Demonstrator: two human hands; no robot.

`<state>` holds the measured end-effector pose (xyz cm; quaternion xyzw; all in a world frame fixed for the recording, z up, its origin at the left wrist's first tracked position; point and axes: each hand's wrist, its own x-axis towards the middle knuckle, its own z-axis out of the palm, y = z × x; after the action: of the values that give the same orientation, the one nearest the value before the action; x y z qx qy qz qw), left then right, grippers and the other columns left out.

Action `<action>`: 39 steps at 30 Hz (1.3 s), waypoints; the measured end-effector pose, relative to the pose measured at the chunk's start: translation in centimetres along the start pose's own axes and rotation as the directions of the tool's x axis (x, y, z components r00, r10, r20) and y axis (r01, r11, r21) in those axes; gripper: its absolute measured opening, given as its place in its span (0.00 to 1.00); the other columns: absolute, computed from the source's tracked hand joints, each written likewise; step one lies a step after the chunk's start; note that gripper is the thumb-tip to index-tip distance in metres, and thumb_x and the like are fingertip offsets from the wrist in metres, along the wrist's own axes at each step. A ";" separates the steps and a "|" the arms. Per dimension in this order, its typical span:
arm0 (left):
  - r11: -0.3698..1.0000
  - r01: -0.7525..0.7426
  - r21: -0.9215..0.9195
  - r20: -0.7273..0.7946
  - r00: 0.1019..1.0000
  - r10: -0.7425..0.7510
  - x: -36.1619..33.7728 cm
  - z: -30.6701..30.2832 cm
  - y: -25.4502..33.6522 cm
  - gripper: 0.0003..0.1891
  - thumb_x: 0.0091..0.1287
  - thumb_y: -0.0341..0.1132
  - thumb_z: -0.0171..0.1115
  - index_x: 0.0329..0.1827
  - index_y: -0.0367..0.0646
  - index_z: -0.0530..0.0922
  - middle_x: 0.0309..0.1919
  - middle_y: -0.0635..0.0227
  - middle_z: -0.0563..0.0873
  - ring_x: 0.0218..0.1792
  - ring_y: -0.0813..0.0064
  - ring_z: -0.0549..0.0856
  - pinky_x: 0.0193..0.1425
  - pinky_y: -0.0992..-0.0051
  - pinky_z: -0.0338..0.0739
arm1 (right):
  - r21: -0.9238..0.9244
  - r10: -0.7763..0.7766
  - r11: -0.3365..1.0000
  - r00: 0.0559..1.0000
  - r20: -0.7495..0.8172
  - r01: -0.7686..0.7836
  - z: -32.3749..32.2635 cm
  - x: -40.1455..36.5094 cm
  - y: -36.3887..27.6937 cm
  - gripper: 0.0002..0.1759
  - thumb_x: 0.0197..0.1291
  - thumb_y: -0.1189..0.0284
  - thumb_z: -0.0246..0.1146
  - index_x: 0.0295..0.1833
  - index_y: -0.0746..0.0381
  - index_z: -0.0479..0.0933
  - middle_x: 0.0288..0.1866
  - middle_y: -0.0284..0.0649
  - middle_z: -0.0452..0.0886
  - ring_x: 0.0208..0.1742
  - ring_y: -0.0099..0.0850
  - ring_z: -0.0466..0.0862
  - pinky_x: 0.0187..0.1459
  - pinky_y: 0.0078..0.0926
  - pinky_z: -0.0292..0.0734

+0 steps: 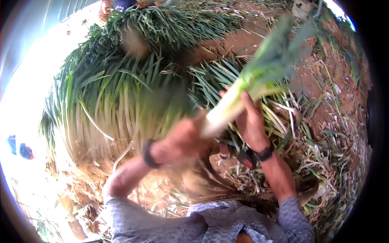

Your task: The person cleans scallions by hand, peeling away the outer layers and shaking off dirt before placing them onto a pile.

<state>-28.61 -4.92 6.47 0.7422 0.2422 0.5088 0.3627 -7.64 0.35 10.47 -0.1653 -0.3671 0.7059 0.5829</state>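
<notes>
A leek (247, 87) with a white stalk and green leaves slants up to the right in front of me. My right hand (251, 123) grips its stalk from the right side. My left hand (182, 139) is blurred with motion at the leek's white lower end and touches it; its grip is hard to make out. Both wrists wear dark bands.
A large pile of leeks (109, 93) lies on the ground at left and centre, white stalks toward me. Cut leaves and trimmings (324, 162) litter the brown soil at right. Another person (117, 6) is partly visible at the top beyond the pile.
</notes>
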 end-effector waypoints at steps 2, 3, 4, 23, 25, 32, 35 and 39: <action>0.874 0.272 0.402 -0.056 0.960 -0.273 2.6 -5.2 4.4 0.23 0.67 0.34 0.68 0.64 0.44 0.72 0.38 0.59 0.87 0.25 0.71 0.84 0.31 0.73 0.87 | -0.042 0.123 0.992 0.971 0.205 -0.117 1.2 4.1 1.0 0.31 0.72 0.60 0.62 0.74 0.61 0.62 0.65 0.45 0.76 0.64 0.37 0.78 0.64 0.41 0.76; 0.700 0.438 0.564 -0.123 0.883 -0.453 3.3 -7.7 6.3 0.26 0.67 0.34 0.68 0.67 0.45 0.70 0.39 0.58 0.88 0.28 0.68 0.86 0.33 0.71 0.87 | -0.141 0.123 0.986 0.950 0.288 -0.085 2.5 5.7 1.0 0.31 0.71 0.61 0.62 0.73 0.62 0.63 0.64 0.44 0.77 0.64 0.36 0.78 0.64 0.40 0.76; 0.465 0.560 0.686 -0.227 0.772 -0.594 3.2 -9.7 7.2 0.29 0.67 0.33 0.68 0.71 0.46 0.68 0.40 0.58 0.89 0.31 0.66 0.89 0.36 0.70 0.88 | -0.236 0.134 0.971 0.918 0.373 -0.046 3.8 6.7 1.3 0.31 0.71 0.62 0.63 0.73 0.62 0.63 0.64 0.43 0.77 0.64 0.36 0.78 0.64 0.39 0.77; -0.355 0.747 0.562 -0.611 0.086 -0.787 -25.3 -20.0 -23.0 0.57 0.57 0.48 0.75 0.79 0.31 0.46 0.72 0.35 0.65 0.72 0.39 0.69 0.74 0.51 0.68 | -0.867 0.276 0.235 0.885 -0.374 -0.440 -21.8 -11.4 5.5 0.17 0.64 0.71 0.68 0.54 0.67 0.76 0.44 0.37 0.82 0.44 0.26 0.80 0.48 0.27 0.77; -0.385 0.761 0.522 -0.596 0.002 -0.803 -24.2 -19.7 -21.7 0.57 0.57 0.48 0.75 0.80 0.32 0.45 0.70 0.35 0.68 0.72 0.40 0.69 0.75 0.52 0.68 | -0.832 0.337 0.254 0.851 -0.402 -0.493 -22.7 -12.6 5.6 0.16 0.64 0.71 0.68 0.53 0.67 0.77 0.42 0.37 0.82 0.43 0.25 0.80 0.47 0.27 0.76; -0.307 0.695 0.651 -0.612 0.241 -0.753 -24.3 -17.0 -20.3 0.54 0.58 0.47 0.74 0.80 0.35 0.50 0.73 0.42 0.68 0.72 0.41 0.68 0.75 0.50 0.65 | -0.809 0.492 0.157 0.756 -0.433 -0.566 -26.4 -16.5 5.5 0.16 0.62 0.70 0.71 0.52 0.63 0.80 0.45 0.38 0.84 0.46 0.30 0.83 0.51 0.32 0.79; -0.248 0.459 0.853 -0.482 0.512 -0.711 -22.0 -17.0 -20.7 0.53 0.59 0.49 0.73 0.82 0.41 0.51 0.78 0.46 0.60 0.77 0.43 0.61 0.79 0.49 0.56 | -0.731 0.500 0.288 0.748 -0.436 -0.619 -30.3 -18.5 6.8 0.13 0.64 0.75 0.69 0.50 0.70 0.77 0.42 0.36 0.80 0.43 0.25 0.79 0.49 0.33 0.77; -0.233 0.463 0.855 -0.461 0.472 -0.751 -18.2 -16.5 -20.3 0.54 0.61 0.59 0.70 0.85 0.56 0.46 0.83 0.51 0.44 0.83 0.49 0.39 0.83 0.45 0.30 | -0.711 0.524 0.208 0.691 -0.498 -0.671 -31.9 -18.1 8.0 0.14 0.66 0.71 0.67 0.51 0.68 0.77 0.43 0.39 0.82 0.44 0.29 0.82 0.48 0.35 0.78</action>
<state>-50.42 -0.74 -16.41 0.6103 0.7830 -0.1071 0.0538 12.67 -6.80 -20.29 -0.6115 -0.5276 0.5766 0.1236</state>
